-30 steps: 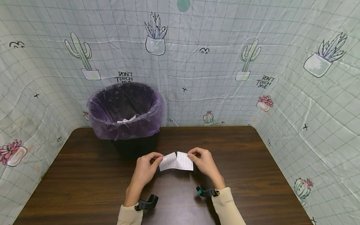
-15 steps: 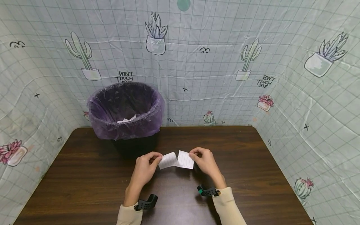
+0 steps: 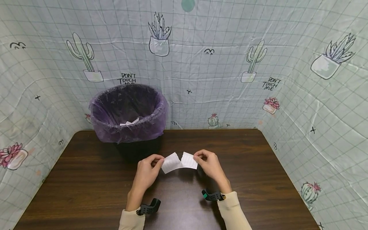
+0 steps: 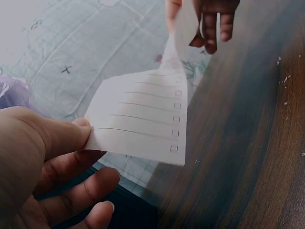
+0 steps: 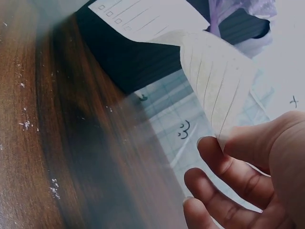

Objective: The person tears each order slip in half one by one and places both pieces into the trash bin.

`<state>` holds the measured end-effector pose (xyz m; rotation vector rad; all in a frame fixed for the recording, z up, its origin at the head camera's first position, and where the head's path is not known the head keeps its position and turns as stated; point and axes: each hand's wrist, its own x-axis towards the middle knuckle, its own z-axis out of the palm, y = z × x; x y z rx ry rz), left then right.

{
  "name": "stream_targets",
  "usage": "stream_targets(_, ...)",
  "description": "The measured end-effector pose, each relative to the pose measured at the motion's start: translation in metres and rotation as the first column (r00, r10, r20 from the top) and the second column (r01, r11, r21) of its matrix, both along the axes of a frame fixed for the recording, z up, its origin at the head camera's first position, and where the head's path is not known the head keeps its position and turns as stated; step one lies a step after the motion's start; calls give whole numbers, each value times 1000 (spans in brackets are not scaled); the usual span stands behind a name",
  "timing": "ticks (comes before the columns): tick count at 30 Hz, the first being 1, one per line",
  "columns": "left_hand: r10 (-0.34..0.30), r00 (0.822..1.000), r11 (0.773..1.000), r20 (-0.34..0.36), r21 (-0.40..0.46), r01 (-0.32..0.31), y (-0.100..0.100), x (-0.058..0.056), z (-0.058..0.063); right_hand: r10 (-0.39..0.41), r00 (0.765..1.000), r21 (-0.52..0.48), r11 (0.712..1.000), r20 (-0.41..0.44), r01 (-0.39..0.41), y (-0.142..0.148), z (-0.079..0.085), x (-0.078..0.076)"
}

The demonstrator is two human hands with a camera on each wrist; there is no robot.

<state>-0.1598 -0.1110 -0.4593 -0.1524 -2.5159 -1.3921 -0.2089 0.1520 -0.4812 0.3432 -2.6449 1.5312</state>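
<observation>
A small sheet of lined white paper [image 3: 171, 163] is stretched between both hands above the table. A tear runs down from its top edge, and the two halves still join near the bottom. My left hand [image 3: 147, 172] pinches the left end between thumb and forefinger, and my right hand [image 3: 210, 166] pinches the right end the same way. Printed lines and a row of small checkboxes show on the paper [image 4: 138, 114] in the left wrist view. Seen from the right wrist, the near half of the paper [image 5: 214, 71] bends and twists toward the fingertips.
A black bin [image 3: 138, 148] with a purple liner [image 3: 129, 135] stands at the back left, white paper scraps [image 3: 129, 122] inside it. Tiny white crumbs [image 5: 55, 188] lie on the dark wooden table [image 3: 86, 188]. A cactus-print sheet [image 3: 201, 73] hangs around the table.
The tear in the paper has widened and deepened. The halves tilt further apart at the top, and my left hand has shifted slightly left.
</observation>
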Motion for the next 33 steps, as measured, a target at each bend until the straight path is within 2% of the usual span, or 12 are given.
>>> stream_targets(6,33,999,999,9,2,-33,0,0,0,4,1000,-10,1000,-6,-4,1,3,1)
stream_targets(19,52,998,999,21,1,-52,1,1,-1,4,1000,-12,1000,-11,-4,3,1,0)
stream_targets(33,119,992,993,51,11,-119,-4,1,1,-16,1000,4,1000,-10,16,5,1,-1)
